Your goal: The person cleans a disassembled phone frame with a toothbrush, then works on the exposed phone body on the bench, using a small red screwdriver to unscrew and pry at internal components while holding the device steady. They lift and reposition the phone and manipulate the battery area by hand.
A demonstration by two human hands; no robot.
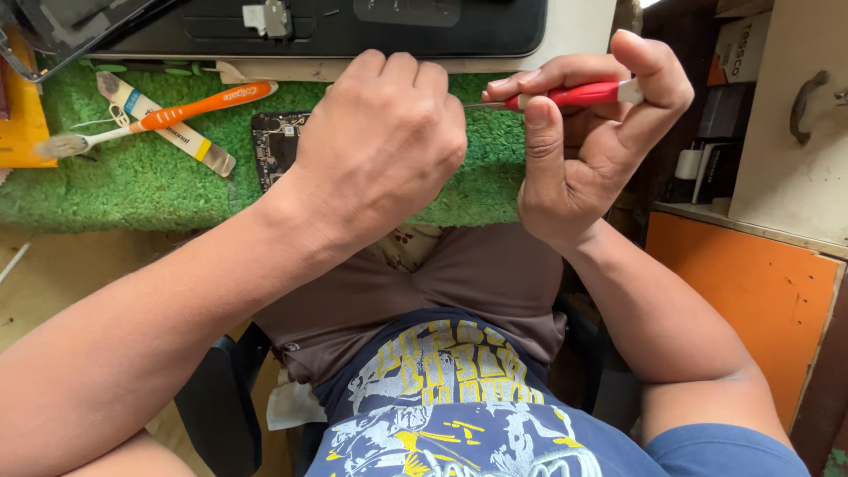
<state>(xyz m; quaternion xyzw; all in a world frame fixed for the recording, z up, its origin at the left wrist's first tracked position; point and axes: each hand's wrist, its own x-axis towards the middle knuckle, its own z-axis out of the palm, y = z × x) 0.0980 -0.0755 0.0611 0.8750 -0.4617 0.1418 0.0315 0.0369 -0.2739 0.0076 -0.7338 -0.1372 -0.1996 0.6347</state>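
Red-handled screwdriver [565,94] sits pinched in the right hand [583,150], tip aimed under the left hand [380,146], which is fisted over an opened phone [276,146] on green turf matting [132,190], steadying it, an orange toothbrush [168,115] nearby.

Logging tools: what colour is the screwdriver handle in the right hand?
Red, in the head view: screwdriver, right hand.

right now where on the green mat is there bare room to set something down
Free: the near-left green mat, below the orange toothbrush and left of the phone circuit board. Crowded: under the left hand and beside the right hand holding the red screwdriver.
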